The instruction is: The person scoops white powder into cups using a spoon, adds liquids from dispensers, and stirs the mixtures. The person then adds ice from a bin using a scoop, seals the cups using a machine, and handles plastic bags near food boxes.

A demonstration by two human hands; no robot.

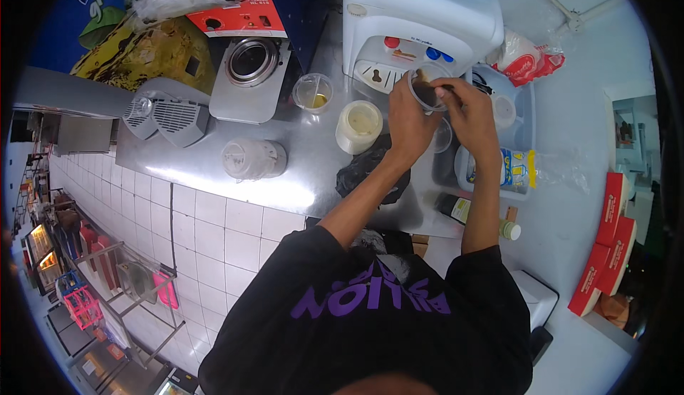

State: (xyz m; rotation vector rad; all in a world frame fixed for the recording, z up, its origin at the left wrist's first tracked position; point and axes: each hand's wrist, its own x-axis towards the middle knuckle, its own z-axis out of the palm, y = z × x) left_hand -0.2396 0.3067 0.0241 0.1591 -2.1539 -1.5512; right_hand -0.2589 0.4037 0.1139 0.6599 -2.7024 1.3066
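Observation:
My left hand [407, 120] grips a clear plastic cup [426, 96] with something dark brown inside. At the cup's rim, my right hand [471, 117] has its fingertips closed on a thin dark utensil [448, 88], mostly hidden by the fingers. Both hands are in front of the white water dispenser [422, 7], close to its drip tray [374, 76]. Left of my left hand stands an open tub [359, 126] with pale contents. Beneath the hands, another clear cup or lid [442, 136] is partly covered. A black plastic bag [368, 176] lies under my left forearm.
A clear cup with yellowish liquid [314, 95], a whitish jar [254, 159] and a cup sealer [248, 64] stand leftward on the steel counter [310, 152]. Rightward are a plastic basket [526, 112], a blue-yellow packet [517, 168] and a dark bottle [454, 206] near the front edge.

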